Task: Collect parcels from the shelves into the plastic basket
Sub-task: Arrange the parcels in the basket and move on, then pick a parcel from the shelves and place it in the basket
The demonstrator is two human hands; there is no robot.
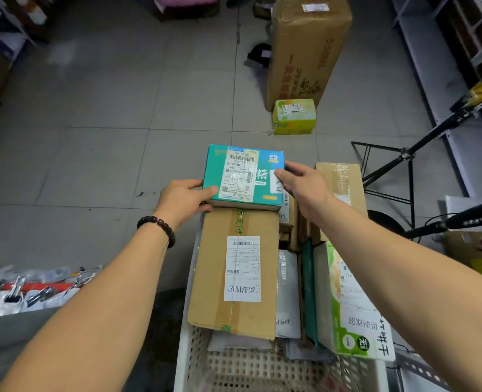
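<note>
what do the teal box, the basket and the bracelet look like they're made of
The teal box looks like printed cardboard, slightly glossy, judging by its crisp folded edges. The basket looks like white moulded plastic with a matte finish, given its regular lattice of holes. The bracelet has dark round beads with a dull sheen, probably wood, though plastic or stone is possible.
</note>
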